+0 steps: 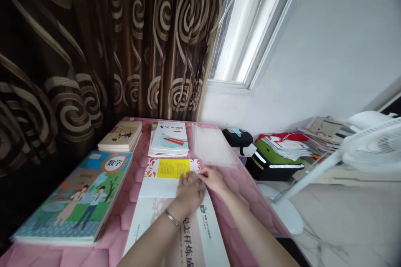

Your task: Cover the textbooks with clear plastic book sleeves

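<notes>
A paperback book [156, 212] lies opened out on the pink table, its pale cover with large dark characters nearest me. At its far end is a cover flap [166, 168] with a yellow text panel and an orange leaf pattern. My left hand [189, 194], a silver bangle at its wrist, rests flat on the book with fingers stretched toward the yellow panel. Beside it, my right hand [213, 178] pinches at the flap's right edge; its fingertips partly hide what they hold. A clear plastic book cover [213, 144] lies just beyond my right hand.
Left stands a stack of math textbooks [78, 200], with small tan books [120, 133] behind. Calligraphy books [169, 137] lie at the back centre of the quilted pink table [131, 192]. A black case [237, 137] is past the right edge; a white fan [369, 146] stands on the floor.
</notes>
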The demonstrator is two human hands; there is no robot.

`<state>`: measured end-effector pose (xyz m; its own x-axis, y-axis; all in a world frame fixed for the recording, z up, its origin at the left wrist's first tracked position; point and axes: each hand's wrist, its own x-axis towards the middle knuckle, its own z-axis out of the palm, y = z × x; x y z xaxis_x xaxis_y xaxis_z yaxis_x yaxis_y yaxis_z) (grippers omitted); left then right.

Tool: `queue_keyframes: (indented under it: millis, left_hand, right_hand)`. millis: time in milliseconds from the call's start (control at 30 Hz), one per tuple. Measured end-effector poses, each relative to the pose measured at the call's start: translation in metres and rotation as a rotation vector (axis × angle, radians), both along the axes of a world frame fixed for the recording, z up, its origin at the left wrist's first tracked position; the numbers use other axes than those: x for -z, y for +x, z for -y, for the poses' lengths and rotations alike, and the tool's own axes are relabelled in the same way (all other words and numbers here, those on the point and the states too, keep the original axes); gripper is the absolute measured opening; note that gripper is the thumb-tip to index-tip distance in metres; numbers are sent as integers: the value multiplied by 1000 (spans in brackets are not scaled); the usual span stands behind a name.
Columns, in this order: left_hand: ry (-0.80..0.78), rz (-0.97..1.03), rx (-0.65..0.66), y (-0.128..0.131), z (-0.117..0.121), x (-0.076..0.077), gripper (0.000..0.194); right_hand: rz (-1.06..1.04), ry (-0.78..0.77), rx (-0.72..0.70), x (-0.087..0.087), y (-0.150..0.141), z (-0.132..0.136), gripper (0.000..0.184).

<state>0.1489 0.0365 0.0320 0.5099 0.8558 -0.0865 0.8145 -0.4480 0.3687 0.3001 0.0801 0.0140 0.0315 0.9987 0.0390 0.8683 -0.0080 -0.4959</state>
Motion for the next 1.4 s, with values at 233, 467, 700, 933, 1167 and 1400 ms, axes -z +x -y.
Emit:
queue_keyframes:
  millis: [233,467,700,933,1167,1400]
  left_hand:
    - [-7,47,2,-9,1,2,62]
    - [-11,26,2,-8,-2,4,62]
    - [-10,12,9,-6,-3,4,63]
    - [-33,51,8,-8,-1,2,64]
    - [-31,60,7,-9,-2,4,63]
    - [-15,33,5,-9,-3,3,64]
  right_hand:
    - [99,-114,243,-3,6,-44,30]
    - [119,-108,343,0,-4,-47,38]
    - [106,-129,182,4,9,-11,29]
    - [138,-113,278,-2,5,-42,33]
    - [177,-96,344,-4,-5,-48,40]
    - [146,-137,239,-5,1,-19,28]
